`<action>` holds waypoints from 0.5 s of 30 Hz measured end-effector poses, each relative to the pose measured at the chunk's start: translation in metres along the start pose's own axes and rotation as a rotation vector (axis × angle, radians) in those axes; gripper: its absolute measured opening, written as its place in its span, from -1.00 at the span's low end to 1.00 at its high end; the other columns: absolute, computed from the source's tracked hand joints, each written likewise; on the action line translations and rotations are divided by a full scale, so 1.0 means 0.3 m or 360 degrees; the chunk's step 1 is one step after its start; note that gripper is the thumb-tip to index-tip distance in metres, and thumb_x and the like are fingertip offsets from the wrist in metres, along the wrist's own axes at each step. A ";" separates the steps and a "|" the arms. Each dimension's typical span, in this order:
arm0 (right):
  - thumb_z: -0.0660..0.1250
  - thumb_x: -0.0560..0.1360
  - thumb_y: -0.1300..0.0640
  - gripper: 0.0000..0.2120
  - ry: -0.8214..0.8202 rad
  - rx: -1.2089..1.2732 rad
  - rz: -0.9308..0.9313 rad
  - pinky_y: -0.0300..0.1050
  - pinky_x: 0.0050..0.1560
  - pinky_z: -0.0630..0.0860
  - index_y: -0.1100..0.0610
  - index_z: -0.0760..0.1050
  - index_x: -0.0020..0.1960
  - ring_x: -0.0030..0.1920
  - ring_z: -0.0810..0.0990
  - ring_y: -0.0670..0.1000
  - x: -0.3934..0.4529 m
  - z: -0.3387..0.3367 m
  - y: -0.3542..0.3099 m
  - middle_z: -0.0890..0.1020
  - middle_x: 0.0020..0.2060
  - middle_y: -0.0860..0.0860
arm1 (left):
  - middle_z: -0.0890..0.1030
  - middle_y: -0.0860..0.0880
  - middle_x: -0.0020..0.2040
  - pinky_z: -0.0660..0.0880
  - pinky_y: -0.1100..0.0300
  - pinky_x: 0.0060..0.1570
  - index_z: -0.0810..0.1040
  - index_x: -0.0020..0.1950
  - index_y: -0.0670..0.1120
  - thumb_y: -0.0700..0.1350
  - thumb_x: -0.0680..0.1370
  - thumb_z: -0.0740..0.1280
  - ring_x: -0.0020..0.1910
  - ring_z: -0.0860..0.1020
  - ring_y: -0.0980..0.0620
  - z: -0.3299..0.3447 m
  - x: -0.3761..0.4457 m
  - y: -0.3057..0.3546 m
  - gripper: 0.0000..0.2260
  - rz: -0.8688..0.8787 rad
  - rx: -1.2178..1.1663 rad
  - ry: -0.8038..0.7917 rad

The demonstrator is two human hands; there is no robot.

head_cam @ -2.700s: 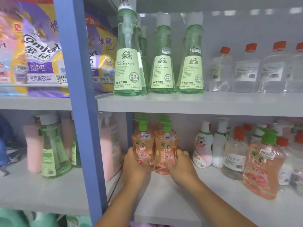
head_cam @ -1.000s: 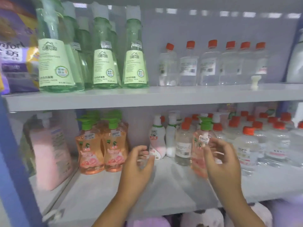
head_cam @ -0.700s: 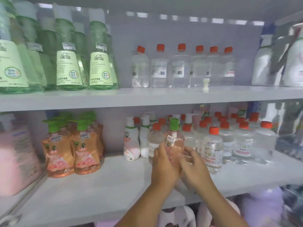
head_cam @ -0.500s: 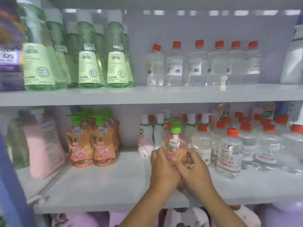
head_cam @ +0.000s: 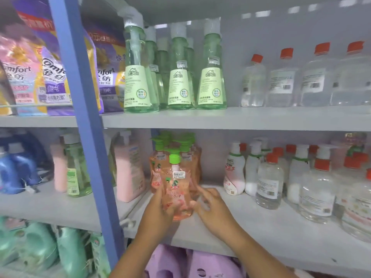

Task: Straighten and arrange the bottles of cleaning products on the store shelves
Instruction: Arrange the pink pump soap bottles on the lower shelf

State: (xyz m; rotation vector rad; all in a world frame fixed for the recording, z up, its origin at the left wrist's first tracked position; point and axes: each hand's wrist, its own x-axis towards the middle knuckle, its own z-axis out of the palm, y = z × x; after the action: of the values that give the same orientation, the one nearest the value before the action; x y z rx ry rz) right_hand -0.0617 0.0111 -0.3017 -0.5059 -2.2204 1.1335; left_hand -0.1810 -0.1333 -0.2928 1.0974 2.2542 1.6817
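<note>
The left hand [head_cam: 158, 207] grips the left side of a peach pump bottle [head_cam: 177, 189], fingers wrapped around it. The bottle stands upright on the middle shelf [head_cam: 261, 227], long axis vertical, green pump [head_cam: 174, 157] on top, label facing near, just in front of matching bottles [head_cam: 158, 167]. The right hand [head_cam: 212, 207] is beside its right edge, fingers spread and released.

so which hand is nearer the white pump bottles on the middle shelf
Right. The right hand is beside the peach bottle, on the side toward the white pump bottles; the left hand grips that bottle's far side.
</note>
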 end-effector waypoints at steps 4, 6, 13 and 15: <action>0.46 0.55 0.06 -0.52 0.0662 -0.0275 0.0189 -0.07 0.41 0.39 0.12 0.48 0.43 0.34 0.49 0.09 0.063 -0.100 0.041 0.46 0.29 0.04 | 0.64 0.19 0.22 0.57 -0.10 0.23 0.37 0.46 0.27 -0.09 0.57 0.44 0.17 0.64 0.15 -0.094 0.089 -0.058 -0.47 -0.0039 -0.0042 0.0041; 0.44 0.54 0.06 -0.54 0.0941 -0.0378 0.0258 -0.04 0.33 0.44 0.15 0.48 0.39 0.29 0.49 0.12 0.070 -0.162 0.049 0.45 0.27 0.09 | 0.61 0.14 0.26 0.56 -0.09 0.24 0.36 0.42 0.29 -0.16 0.57 0.43 0.22 0.62 0.08 -0.101 0.120 -0.067 -0.46 -0.0010 -0.0051 0.0107; 0.40 0.55 -0.02 -0.62 0.1093 -0.0395 0.0265 0.01 0.03 0.57 0.18 0.51 0.27 0.02 0.59 0.08 0.117 -0.220 0.019 0.55 0.13 0.10 | 0.63 0.20 0.09 0.58 0.09 0.01 0.40 0.25 0.30 -0.12 0.53 0.44 0.06 0.63 0.16 -0.058 0.116 -0.066 -0.56 0.0071 -0.0153 0.0280; 0.41 0.52 -0.02 -0.61 0.1088 -0.0448 0.0239 -0.11 -0.14 0.49 0.18 0.52 0.24 -0.12 0.60 0.10 0.170 -0.250 -0.016 0.61 0.00 0.13 | 0.62 0.22 0.04 0.50 0.31 -0.10 0.40 0.14 0.32 -0.21 0.51 0.48 -0.01 0.60 0.32 -0.057 0.122 -0.057 -0.52 0.0110 -0.0191 0.0281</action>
State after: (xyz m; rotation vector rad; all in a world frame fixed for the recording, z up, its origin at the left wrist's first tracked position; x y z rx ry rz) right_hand -0.0514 0.0824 -0.2462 -1.0188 -1.7497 0.5805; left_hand -0.2243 -0.1265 -0.2899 1.0499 2.2029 1.9858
